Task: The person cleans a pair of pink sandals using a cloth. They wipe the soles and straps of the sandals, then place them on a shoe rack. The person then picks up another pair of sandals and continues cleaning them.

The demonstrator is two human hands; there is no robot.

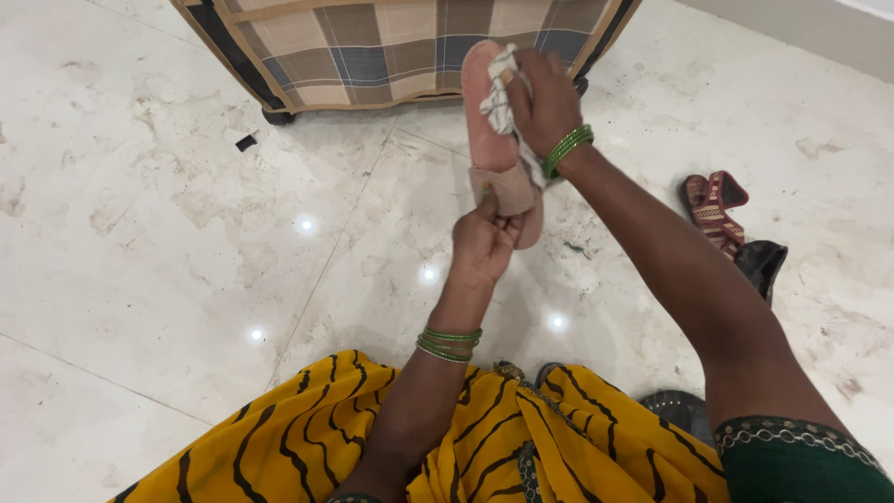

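- Pink sandal point(486, 121), sole side toward the camera, is held up off the floor in the upper middle of the frame, its long axis running roughly top to bottom.
- Left hand point(484, 244) grips the sandal's lower end, fingers curled around the heel part; green bangles point(449, 343) sit on that wrist.
- Right hand point(545, 98) is clenched on a crumpled white cloth with dark stripes point(500, 98) and presses it against the upper part of the sandal; a second set of green bangles point(568, 149) rings this wrist.
- Checked fabric case point(400, 47), in brown, beige and blue squares, stands on the floor at the top of the frame, just behind the sandal.
- Maroon patterned sandal point(712, 207) lies on the floor at the right, with a dark shoe point(762, 265) just below it, touching or nearly so.
- Pale marble floor point(168, 233) fills the left half of the frame.
- Yellow garment with black stripes point(307, 438) covers the person's lap at the bottom; a dark green sleeve with an embroidered edge point(801, 461) shows at the lower right.
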